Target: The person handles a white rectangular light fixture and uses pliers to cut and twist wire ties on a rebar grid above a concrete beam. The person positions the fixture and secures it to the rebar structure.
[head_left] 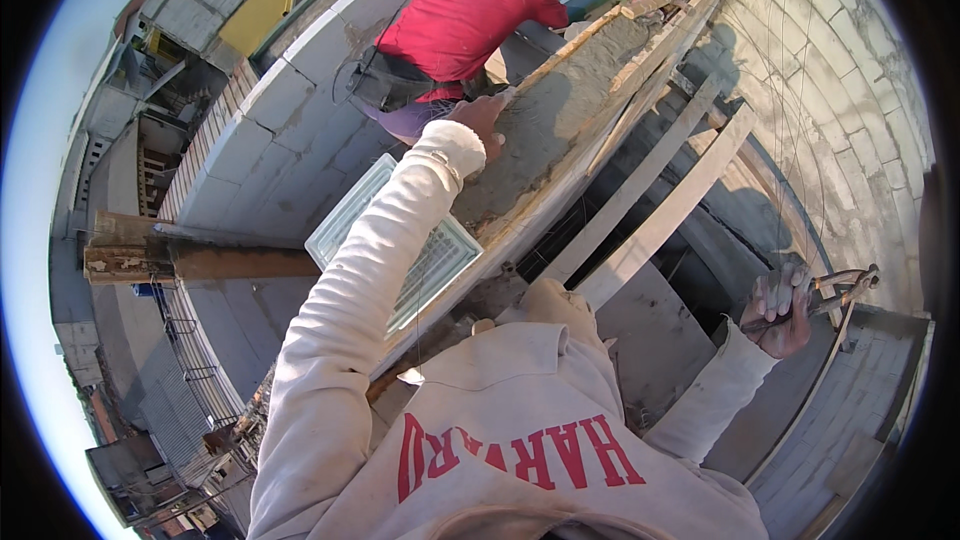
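Observation:
My left hand [481, 123] reaches out to the left edge of a long wooden form filled with wet grey concrete [560, 90]. Its fingers are apart at the board, and I see nothing held in them. At the right, my right hand [780, 312], dusted with grey, is closed around a pair of pincers [846, 286]. The pincers' metal end points right, toward the block wall. Under my left forearm lies a pale, greenish translucent ribbed panel [445, 258], partly hidden by the sleeve.
A person in a red shirt [465, 15] bends over beyond my left hand. Two planks [665, 210] span a dark gap right of the form. A block wall [840, 70] rises at the right, with thin lines hanging before it. A wooden beam [200, 260] juts out left, above rooftops far below.

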{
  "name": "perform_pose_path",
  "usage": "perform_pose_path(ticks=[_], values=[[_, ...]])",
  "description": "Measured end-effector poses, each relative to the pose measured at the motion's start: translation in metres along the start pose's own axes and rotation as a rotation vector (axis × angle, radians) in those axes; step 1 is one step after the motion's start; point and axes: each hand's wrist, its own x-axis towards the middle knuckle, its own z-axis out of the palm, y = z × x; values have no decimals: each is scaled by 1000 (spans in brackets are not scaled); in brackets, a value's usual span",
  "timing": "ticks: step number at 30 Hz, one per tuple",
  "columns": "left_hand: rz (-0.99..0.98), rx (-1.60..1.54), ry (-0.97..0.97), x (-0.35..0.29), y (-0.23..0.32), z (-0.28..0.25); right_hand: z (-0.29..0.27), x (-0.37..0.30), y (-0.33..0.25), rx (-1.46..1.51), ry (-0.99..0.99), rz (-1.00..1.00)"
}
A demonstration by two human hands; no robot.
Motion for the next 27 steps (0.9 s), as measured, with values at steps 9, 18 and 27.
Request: perform_pose_path(ticks=[9, 18, 27], values=[[-36, -69, -6, 37, 31, -6, 2, 10, 7, -12, 43, 11], [-88, 183, 153, 87, 101, 45, -16, 12, 1, -23, 12, 8], [195, 174, -147, 67, 75, 49, -28, 14, -4, -4, 19, 2]])
